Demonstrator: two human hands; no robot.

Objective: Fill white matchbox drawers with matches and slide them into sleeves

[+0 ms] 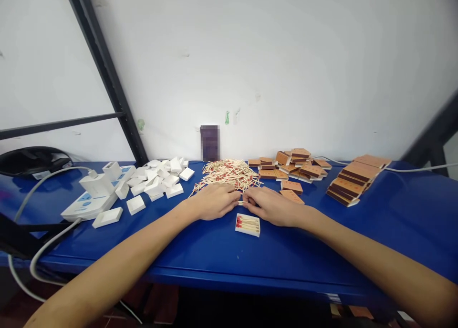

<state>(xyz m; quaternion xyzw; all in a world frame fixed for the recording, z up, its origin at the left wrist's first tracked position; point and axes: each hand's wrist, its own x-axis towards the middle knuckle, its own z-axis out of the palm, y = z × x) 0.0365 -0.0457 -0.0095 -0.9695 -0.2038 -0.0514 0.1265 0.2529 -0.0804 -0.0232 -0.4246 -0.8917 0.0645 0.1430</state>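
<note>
My left hand (217, 201) and my right hand (271, 206) meet above the blue table, just in front of a loose heap of red-tipped matchsticks (231, 173). Between their closed fingertips shows a small bunch of matchsticks (243, 203), pinched from both sides; most of it is hidden by the fingers. Nearer the table's front edge lies an open white matchbox tray (248, 231), holding a layer of matchsticks with their red heads to the left. Neither hand touches this tray.
White empty trays (153, 180) lie piled at left, beside a power strip (89, 201) with cables. Brown matchbox sleeves (300, 166) are heaped right of the matches, and a leaning stack of matchboxes (358, 178) stands farther right. A dark upright box (210, 144) is against the wall.
</note>
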